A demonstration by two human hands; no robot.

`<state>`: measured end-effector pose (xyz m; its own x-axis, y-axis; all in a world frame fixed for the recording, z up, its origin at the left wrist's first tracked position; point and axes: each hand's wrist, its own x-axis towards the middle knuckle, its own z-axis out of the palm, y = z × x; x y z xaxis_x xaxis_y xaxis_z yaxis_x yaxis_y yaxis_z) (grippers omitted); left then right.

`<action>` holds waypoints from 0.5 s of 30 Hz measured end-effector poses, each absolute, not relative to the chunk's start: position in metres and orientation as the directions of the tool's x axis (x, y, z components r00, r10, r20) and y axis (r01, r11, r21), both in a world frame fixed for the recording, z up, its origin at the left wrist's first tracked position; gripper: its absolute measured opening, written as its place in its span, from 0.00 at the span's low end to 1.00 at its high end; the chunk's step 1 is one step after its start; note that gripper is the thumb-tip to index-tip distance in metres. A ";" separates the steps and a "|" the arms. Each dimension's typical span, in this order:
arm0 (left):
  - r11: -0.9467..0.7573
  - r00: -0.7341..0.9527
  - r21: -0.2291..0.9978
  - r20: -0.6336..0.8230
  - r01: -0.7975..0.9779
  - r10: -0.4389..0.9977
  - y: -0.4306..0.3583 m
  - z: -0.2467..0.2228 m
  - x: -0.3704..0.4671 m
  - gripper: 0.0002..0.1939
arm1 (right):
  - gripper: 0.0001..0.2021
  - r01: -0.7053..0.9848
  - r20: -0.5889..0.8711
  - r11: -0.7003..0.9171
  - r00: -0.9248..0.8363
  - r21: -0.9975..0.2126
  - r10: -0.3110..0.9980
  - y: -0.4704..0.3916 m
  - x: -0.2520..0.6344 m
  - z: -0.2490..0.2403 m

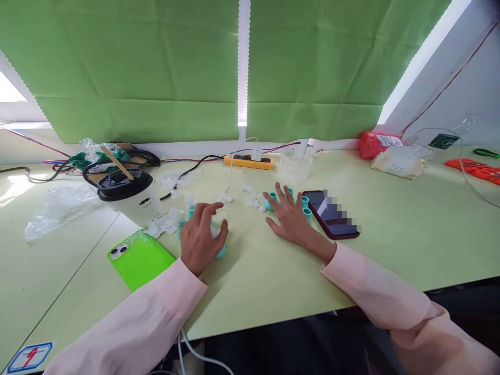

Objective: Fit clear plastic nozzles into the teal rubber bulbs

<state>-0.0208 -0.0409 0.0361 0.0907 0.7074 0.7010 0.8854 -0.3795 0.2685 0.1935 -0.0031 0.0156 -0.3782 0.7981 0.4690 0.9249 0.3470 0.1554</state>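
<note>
My left hand [201, 237] is over a group of small teal pots [221, 252], its fingers loosely bent and the thumb apart from them. White pieces show at the tops of some of these pots, and the hand hides most of the group. To the right, my right hand [291, 217] spreads its fingers over a second group of teal pots [307, 214] with open round mouths. Its palm covers part of that group. Several small white caps [255, 200] lie loose on the table between the two groups.
A bright green phone [142, 260] lies left of my left hand, with a lidded cup [136, 200] behind it. A dark phone [332, 214] sits beside the right-hand pots. An orange power strip [250, 162] and a translucent tub [295, 165] stand at the back.
</note>
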 end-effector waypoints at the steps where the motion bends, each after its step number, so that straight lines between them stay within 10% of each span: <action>1: -0.402 0.093 0.262 0.728 0.877 0.679 -0.040 0.036 -0.021 0.14 | 0.27 0.925 0.445 0.332 -0.380 0.184 0.811 -0.003 0.193 0.014; 8: -0.661 0.215 -0.066 0.965 0.747 0.147 -0.050 0.031 -0.024 0.17 | 0.19 0.894 0.450 0.366 -0.446 0.257 0.773 -0.005 0.184 0.017; 15: -0.805 0.747 -0.467 0.664 0.367 -0.044 -0.069 0.029 -0.019 0.06 | 0.28 0.794 0.399 0.528 -0.608 0.302 0.686 0.015 0.157 0.014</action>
